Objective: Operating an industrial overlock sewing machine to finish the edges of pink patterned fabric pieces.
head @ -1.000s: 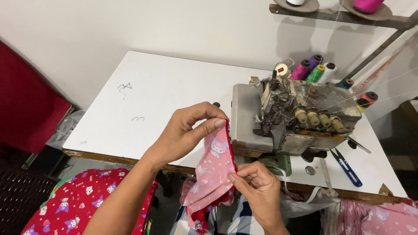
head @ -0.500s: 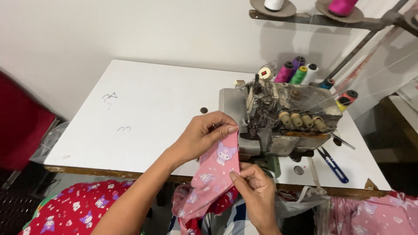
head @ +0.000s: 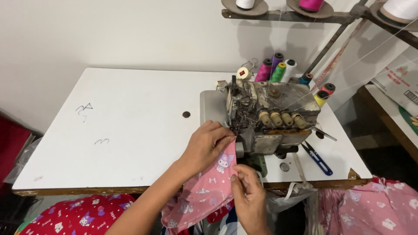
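My left hand point(head: 207, 143) pinches the top edge of a pink printed cloth piece point(head: 204, 193) right at the front of the grey overlock sewing machine point(head: 265, 115). Lower down, my right hand point(head: 249, 196) grips the same cloth's right edge, at the table's front edge. The cloth hangs down from the machine's foot area toward my lap. Whether the cloth lies under the presser foot is hidden by my left fingers.
The white table point(head: 122, 126) bears a blue thread snip point(head: 318, 157) right of the machine. Thread cones point(head: 276, 69) stand behind it. Red printed fabric point(head: 76, 215) lies at lower left, pink printed fabric point(head: 370, 206) at lower right. A thread stand point(head: 305, 15) hangs above.
Both hands have carried the pink cloth up and to the machine's front. The view has shifted left, so the machine sits nearer the middle.
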